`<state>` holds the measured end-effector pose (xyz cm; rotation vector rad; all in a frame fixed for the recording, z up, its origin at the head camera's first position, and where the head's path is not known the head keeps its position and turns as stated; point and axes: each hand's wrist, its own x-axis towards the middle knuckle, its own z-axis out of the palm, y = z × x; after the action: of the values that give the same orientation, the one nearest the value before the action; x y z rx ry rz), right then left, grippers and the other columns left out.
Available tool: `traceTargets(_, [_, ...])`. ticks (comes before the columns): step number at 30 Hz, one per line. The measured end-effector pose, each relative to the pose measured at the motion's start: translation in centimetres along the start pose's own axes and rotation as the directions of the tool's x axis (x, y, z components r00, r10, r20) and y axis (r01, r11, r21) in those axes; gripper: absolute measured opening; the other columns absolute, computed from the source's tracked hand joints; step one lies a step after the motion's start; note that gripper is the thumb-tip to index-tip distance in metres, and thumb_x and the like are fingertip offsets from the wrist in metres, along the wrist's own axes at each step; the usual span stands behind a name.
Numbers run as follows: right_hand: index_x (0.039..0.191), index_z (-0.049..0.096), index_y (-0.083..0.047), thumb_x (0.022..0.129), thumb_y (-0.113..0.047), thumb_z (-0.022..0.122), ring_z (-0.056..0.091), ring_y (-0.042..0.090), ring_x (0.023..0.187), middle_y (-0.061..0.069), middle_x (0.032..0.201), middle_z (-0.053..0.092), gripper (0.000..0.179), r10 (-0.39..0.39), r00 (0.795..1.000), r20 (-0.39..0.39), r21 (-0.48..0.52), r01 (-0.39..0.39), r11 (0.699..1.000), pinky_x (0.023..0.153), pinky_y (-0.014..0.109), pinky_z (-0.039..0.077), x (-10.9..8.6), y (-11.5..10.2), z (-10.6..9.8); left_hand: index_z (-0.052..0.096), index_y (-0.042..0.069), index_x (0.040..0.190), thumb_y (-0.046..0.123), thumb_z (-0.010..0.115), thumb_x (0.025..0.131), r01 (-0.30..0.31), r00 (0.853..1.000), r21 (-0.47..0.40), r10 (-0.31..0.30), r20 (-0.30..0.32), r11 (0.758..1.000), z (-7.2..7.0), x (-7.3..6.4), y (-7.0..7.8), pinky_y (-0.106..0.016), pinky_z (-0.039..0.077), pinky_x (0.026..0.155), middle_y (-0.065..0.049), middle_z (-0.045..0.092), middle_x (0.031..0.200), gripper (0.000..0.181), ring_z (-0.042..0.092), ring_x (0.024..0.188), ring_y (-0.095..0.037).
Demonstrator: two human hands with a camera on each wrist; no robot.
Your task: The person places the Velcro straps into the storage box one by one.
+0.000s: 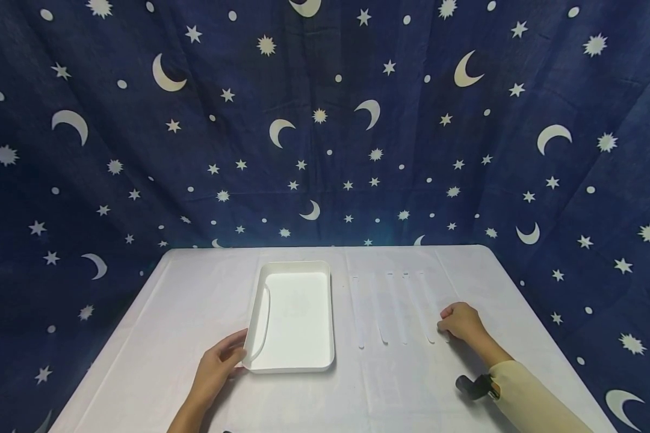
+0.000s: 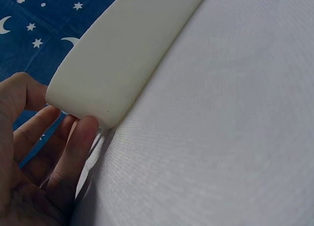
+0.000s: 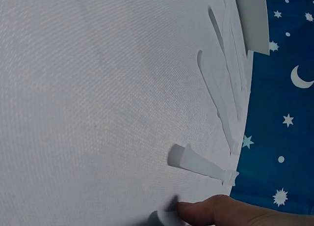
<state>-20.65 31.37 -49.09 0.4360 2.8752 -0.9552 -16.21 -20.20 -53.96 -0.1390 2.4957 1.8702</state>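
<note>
A shallow white tray (image 1: 298,368) stands on the table, with a thin, bowed white strip (image 1: 266,319) along its left inner side. My left hand (image 1: 216,367) grips the tray's near left corner; in the left wrist view my fingers (image 2: 81,137) curl about the end of its wall (image 2: 108,59). Several thin white strips lie side by side to the tray's right, nearly the colour of the cloth. At the near end of the rightmost ones, my right hand (image 1: 462,322) pinches a white strip (image 3: 167,218), mostly out of the right wrist view. Beside it another strip (image 3: 203,164) has a raised end.
A white cloth (image 1: 303,403) covers the table. Behind it hangs a dark blue curtain (image 1: 325,138) with moons and stars. A black device (image 1: 473,386) is strapped to my right wrist, below a pale yellow sleeve (image 1: 531,397).
</note>
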Motion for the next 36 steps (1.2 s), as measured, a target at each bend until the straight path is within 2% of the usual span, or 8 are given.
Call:
traceTargets(12, [0.084, 0.063, 0.005, 0.077, -0.005, 0.070, 0.056, 0.020, 0.064, 0.009, 0.070, 0.061, 0.014, -0.012, 0.999, 0.045, -0.001, 0.012, 1.000, 0.053, 0.028, 0.048, 0.2, 0.0, -0.4, 0.057, 0.010, 0.136, 0.021, 0.069, 0.089, 0.008, 1.000, 0.017, -0.008, -0.017, 1.000, 0.1, 0.0, 0.1, -0.027, 0.063, 0.074, -0.017, 0.060, 0.134, 0.049, 0.066, 0.112, -0.032])
traceTargets(16, [0.087, 0.065, 0.007, 0.077, -0.006, 0.069, 0.055, 0.019, 0.064, 0.009, 0.069, 0.061, 0.016, 0.011, 0.996, 0.089, 0.036, -0.014, 0.999, 0.053, 0.027, 0.047, 0.5, 0.2, -0.7, 0.058, 0.010, 0.135, 0.020, 0.069, 0.089, 0.005, 1.000, 0.020, -0.004, -0.019, 1.000, 0.1, 0.0, 0.1, -0.026, 0.062, 0.073, -0.016, 0.061, 0.134, 0.048, 0.066, 0.112, -0.031])
traceTargets(20, [0.091, 0.065, 0.011, 0.076, -0.002, 0.065, 0.056, 0.016, 0.060, 0.008, 0.069, 0.060, 0.020, 0.021, 0.991, 0.135, 0.132, -0.039, 0.990, 0.052, 0.025, 0.049, 0.7, 0.5, -1.0, 0.057, 0.008, 0.136, 0.021, 0.069, 0.090, -0.002, 1.000, 0.008, 0.002, -0.009, 1.000, 0.0, -0.2, 0.3, -0.026, 0.062, 0.074, -0.018, 0.060, 0.135, 0.049, 0.065, 0.113, -0.032])
traceTargets(23, [0.095, 0.064, 0.014, 0.076, 0.001, 0.063, 0.057, 0.013, 0.058, 0.007, 0.071, 0.059, 0.023, 0.029, 0.985, 0.170, 0.209, -0.065, 0.976, 0.052, 0.024, 0.052, 0.9, 0.8, -1.0, 0.056, 0.008, 0.137, 0.021, 0.069, 0.090, 0.001, 1.000, 0.008, -0.001, -0.007, 1.000, 0.0, -0.1, 0.3, -0.026, 0.062, 0.074, -0.018, 0.059, 0.135, 0.050, 0.065, 0.114, -0.032])
traceTargets(30, [0.105, 0.061, 0.017, 0.080, 0.000, 0.064, 0.059, 0.010, 0.063, 0.004, 0.076, 0.062, 0.030, 0.051, 0.965, 0.258, 0.311, -0.133, 0.941, 0.058, 0.021, 0.057, 1.4, 1.5, -1.5, 0.058, 0.010, 0.135, 0.021, 0.070, 0.089, 0.019, 1.000, 0.022, -0.019, -0.023, 1.000, 0.2, 0.1, 0.1, -0.027, 0.063, 0.073, -0.016, 0.061, 0.133, 0.049, 0.066, 0.111, -0.030])
traceTargets(32, [0.107, 0.060, 0.018, 0.081, 0.001, 0.064, 0.060, 0.010, 0.064, 0.002, 0.075, 0.063, 0.032, 0.043, 0.958, 0.283, 0.355, -0.147, 0.923, 0.059, 0.021, 0.058, 1.4, 1.6, -1.7, 0.058, 0.010, 0.135, 0.020, 0.070, 0.089, 0.020, 1.000, 0.009, -0.020, -0.020, 1.000, 0.2, 0.1, 0.0, -0.027, 0.063, 0.073, -0.017, 0.061, 0.133, 0.049, 0.066, 0.111, -0.031])
traceTargets(36, [0.113, 0.055, 0.020, 0.083, 0.003, 0.064, 0.061, 0.009, 0.065, 0.001, 0.074, 0.063, 0.036, 0.032, 0.937, 0.347, 0.455, -0.198, 0.868, 0.060, 0.021, 0.060, 1.4, 1.7, -2.0, 0.056, 0.008, 0.136, 0.018, 0.069, 0.090, 0.016, 1.000, -0.006, -0.016, -0.007, 1.000, 0.1, 0.1, 0.0, -0.028, 0.063, 0.073, -0.019, 0.059, 0.135, 0.049, 0.065, 0.112, -0.032])
